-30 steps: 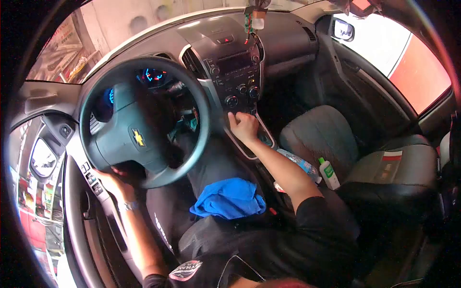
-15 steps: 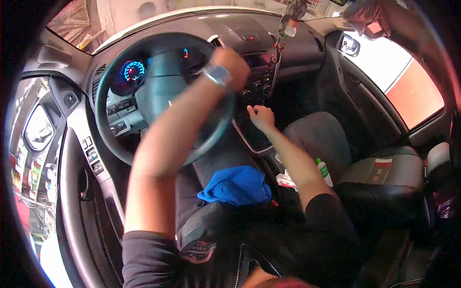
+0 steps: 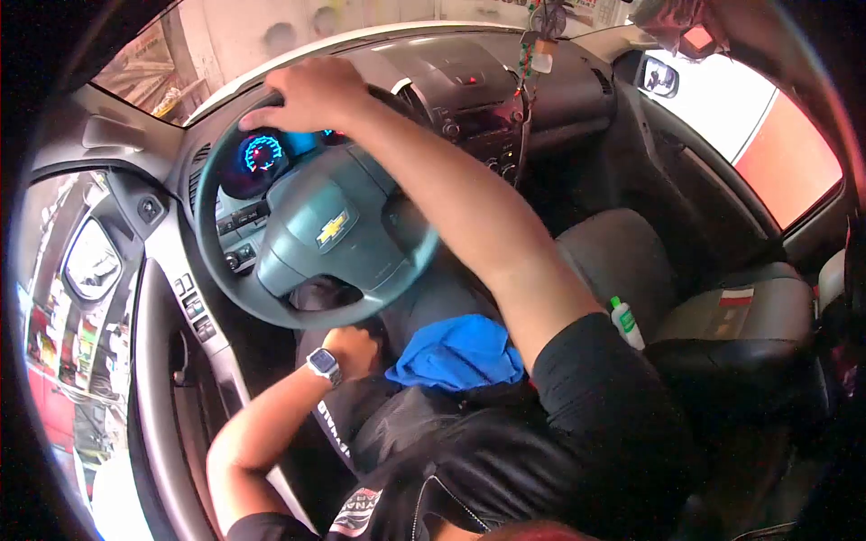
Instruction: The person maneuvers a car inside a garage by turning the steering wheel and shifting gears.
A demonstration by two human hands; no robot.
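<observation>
The steering wheel [image 3: 329,225], dark with a gold emblem, fills the centre left. My right hand [image 3: 316,95] lies over the top of its rim, fingers curled across it and thumb apart. Below the wheel, at my lap, my left hand [image 3: 354,352] is closed, with a watch [image 3: 323,363] on the wrist. Whether it holds anything is hidden. A crumpled blue cloth [image 3: 456,352] rests on my lap, to the right of my left hand. Behind the wheel the gauge [image 3: 263,154] glows blue.
The centre console radio [image 3: 483,122] is beyond my right forearm. A white and green bottle [image 3: 627,325] stands by the passenger seat [image 3: 749,311]. The door's window switches [image 3: 194,307] are at the left. Ornaments [image 3: 544,45] hang near the windshield.
My right hand has moved from the centre console to the top of the wheel. My left hand first crossed up over the wheel, then came down to my lap. The wheel has turned.
</observation>
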